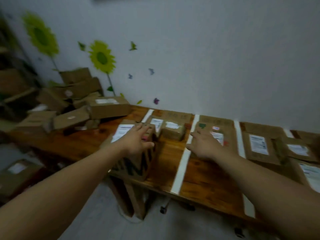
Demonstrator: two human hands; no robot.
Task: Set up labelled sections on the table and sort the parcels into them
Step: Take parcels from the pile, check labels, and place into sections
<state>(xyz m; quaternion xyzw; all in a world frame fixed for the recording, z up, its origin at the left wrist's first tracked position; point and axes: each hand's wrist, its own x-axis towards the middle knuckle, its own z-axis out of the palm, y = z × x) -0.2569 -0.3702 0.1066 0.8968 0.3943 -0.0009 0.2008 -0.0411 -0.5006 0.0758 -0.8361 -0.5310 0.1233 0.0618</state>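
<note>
The large parcel (138,164) was a brown corrugated cardboard box with bold black lettering on its near face and a white shipping label (123,132) on top. It stood at the near edge of the varnished wooden table (204,174), in the section left of a white tape strip (181,168).

The left hand (136,141) lay flat on the box top, fingers straight and spread. The right hand (203,146), fingers also spread wide and holding nothing, was over the tape strip, just beside a flat cardboard parcel (228,135); contact could not be determined. A smaller box (173,133) sat behind the large parcel.
</note>
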